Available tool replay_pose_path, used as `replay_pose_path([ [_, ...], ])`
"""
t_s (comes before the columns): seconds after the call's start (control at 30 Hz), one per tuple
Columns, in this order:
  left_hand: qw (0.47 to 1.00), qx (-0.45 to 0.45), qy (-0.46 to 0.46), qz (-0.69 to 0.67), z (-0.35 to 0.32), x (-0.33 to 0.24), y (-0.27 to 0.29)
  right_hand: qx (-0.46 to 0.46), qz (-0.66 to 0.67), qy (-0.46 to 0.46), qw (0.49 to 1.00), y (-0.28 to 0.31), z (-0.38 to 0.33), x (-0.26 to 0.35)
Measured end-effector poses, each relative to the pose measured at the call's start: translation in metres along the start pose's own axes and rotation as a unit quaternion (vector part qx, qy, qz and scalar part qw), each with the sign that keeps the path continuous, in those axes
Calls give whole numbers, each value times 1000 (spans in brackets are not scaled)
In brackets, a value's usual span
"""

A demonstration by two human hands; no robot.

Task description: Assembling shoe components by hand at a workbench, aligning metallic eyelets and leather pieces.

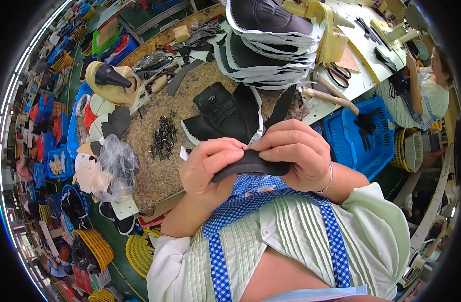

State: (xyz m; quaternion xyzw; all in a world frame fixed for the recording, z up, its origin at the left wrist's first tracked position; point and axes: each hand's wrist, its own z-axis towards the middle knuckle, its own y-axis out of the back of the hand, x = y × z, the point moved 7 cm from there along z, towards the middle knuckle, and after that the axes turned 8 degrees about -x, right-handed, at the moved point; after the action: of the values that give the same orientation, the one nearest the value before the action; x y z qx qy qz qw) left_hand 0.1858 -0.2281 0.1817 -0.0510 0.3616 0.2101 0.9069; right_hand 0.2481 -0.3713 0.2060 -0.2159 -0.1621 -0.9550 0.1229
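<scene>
Pinching, with thumbs and fingertips of both the left hand (207, 168) and the right hand (302, 153), the upper edge of a curved black piece (250, 163), tips almost meeting at the middle, other fingers curled close rather than spread. Holding this piece in the air over the near edge of the speckled brown board (157, 173) on the workbench (125, 207), just in front of a black boot upper (220, 113) with a white margin. Apparently partway through with the piece: gripped and bent to a curve, yet seemingly apart from the upper. Cannot tell of any fold, glue or stitch at the pinch, because of the covering fingertips. Already shaped, by the look of it: the upper, with strap and raised detail in place. Probably left: work at the pinched edge. Toward the far edge of the board, a tall stack of similar white-edged uppers (270, 55); cannot tell as finished or waiting. Nearer the left edge, a heap of small black scraps (164, 136), perhaps a trace of work done, and a clear plastic bag (117, 166) by the near left corner. Toward the right edge, dark-handled scissors (339, 75), lying unused.
</scene>
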Motion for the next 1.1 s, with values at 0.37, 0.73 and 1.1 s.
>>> replay_pose_path([
  [0.37, 992, 94, -74, 43, -6, -18, -5, 79, 162, -238, 954, -1, -18, -13],
  [0.73, 948, 153, 187, -209, -19, 23, -12, 101, 123, -7, 987, 0, -13, 12],
  [1.1, 951, 0, 274, -145, -31, 58, 21, 81, 105, -110, 985, -41, 1, -30],
])
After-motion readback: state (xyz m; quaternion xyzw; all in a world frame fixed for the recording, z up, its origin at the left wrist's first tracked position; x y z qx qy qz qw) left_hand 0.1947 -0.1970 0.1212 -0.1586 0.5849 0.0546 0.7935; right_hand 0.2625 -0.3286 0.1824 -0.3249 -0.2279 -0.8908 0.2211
